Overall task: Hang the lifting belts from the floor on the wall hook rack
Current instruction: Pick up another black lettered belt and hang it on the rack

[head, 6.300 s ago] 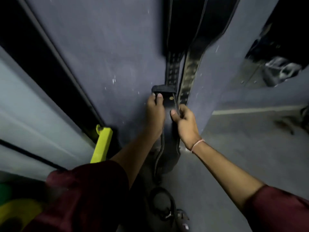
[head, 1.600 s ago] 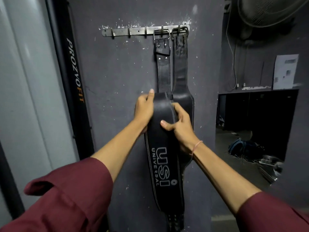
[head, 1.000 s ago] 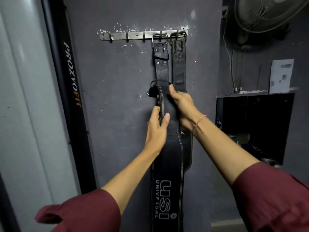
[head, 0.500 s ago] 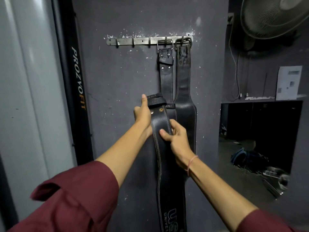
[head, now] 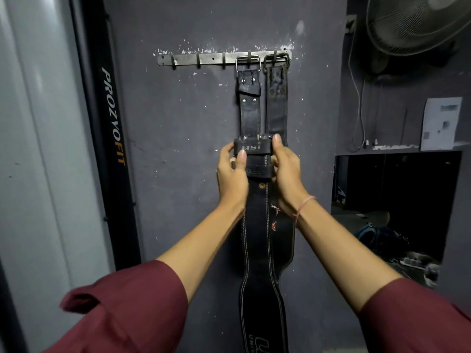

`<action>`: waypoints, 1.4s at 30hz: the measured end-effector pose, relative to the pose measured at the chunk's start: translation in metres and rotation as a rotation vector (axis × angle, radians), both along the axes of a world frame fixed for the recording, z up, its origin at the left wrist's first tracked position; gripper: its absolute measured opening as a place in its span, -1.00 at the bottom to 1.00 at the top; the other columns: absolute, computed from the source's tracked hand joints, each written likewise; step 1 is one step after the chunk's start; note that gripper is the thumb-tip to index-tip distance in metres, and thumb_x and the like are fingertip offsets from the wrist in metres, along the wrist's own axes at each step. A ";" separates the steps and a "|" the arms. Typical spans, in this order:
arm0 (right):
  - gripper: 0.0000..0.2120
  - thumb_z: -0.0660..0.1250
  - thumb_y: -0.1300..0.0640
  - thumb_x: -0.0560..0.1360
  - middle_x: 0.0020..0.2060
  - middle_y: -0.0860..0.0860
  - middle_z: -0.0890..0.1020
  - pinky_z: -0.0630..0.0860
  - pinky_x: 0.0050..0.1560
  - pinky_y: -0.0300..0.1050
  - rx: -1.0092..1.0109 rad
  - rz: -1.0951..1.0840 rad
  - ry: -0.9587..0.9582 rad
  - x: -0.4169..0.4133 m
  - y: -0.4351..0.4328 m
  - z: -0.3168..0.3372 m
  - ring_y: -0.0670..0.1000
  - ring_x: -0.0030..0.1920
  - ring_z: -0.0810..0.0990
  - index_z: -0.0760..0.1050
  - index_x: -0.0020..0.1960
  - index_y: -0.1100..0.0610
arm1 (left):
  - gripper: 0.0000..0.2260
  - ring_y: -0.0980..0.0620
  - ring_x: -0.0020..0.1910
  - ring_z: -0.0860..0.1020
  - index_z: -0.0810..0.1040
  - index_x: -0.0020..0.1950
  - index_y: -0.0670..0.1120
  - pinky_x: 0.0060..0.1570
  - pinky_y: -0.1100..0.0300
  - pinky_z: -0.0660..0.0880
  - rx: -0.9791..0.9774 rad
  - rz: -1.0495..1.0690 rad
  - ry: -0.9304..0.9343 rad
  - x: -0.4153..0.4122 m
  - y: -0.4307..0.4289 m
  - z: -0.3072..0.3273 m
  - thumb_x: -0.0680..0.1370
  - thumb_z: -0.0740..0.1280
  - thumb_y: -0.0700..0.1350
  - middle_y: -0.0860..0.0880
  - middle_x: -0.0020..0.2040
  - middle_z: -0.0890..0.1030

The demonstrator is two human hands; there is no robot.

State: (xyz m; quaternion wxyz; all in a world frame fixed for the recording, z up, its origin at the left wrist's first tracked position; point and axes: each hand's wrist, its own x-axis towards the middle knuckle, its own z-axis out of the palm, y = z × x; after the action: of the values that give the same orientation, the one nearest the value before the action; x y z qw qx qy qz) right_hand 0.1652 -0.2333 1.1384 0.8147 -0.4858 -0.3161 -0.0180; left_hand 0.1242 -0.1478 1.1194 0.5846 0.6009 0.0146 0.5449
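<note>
Against a dark grey wall under the steel hook rack [head: 204, 58], left hand [head: 232, 174] and right hand [head: 286, 171] clasp the black leather lifting belt [head: 257, 225] (stiff, heavy-looking) at its buckle end; best gripped there.

The hook rack [head: 204, 58] on the grey wall [head: 178, 154] has three bare hooks on its left part, with open wall below and around them, so a hand can reach them freely. The two right hooks are taken: a buckled belt [head: 250, 108] hangs from one, and a second hung belt [head: 276, 108] sits just beside it, touching. The left hand [head: 232, 175] and right hand [head: 286, 174] hold a third belt [head: 257, 225] in front of those two, covering their lower parts. A black post [head: 112, 138] limits room to the left. A fan [head: 418, 24] and cables [head: 358, 103] crowd the upper right.
</note>
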 end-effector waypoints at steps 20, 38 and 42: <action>-0.91 0.27 0.14 0.62 -0.08 0.13 0.63 0.46 -0.48 -0.18 -0.220 0.021 0.008 0.003 0.011 0.003 -0.01 -0.29 0.59 0.38 0.10 0.09 | -0.58 -0.04 -0.24 0.52 0.39 0.27 0.12 -0.18 -0.02 0.44 0.077 0.068 0.016 -0.019 0.016 -0.024 0.59 0.21 -0.36 -0.11 -0.19 0.63; -0.82 0.39 0.08 0.52 -0.27 0.04 0.58 0.49 -0.06 0.06 -0.130 -0.537 -0.429 -0.032 0.048 0.005 0.12 -0.13 0.58 0.66 -0.23 0.08 | -0.67 -0.01 0.16 0.50 0.48 0.22 0.00 0.21 0.00 0.45 0.037 0.126 0.112 -0.032 0.047 -0.012 0.67 0.03 0.12 -0.06 0.18 0.56; -0.78 0.37 0.09 0.54 -0.25 0.06 0.62 0.41 -0.14 -0.10 -0.124 -0.594 -0.358 -0.036 0.063 0.013 0.03 -0.19 0.58 0.66 -0.25 0.09 | -0.84 -0.05 0.03 0.47 0.44 0.10 -0.02 0.08 0.08 0.42 0.085 0.155 0.137 -0.033 0.062 0.001 0.70 0.09 -0.03 -0.04 0.06 0.38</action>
State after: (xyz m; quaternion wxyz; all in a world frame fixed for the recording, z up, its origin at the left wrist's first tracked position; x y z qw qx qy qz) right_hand 0.1290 -0.1704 1.1513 0.6745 -0.5942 -0.2994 -0.3198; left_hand 0.0911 -0.0854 1.1201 0.5125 0.6580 0.0778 0.5462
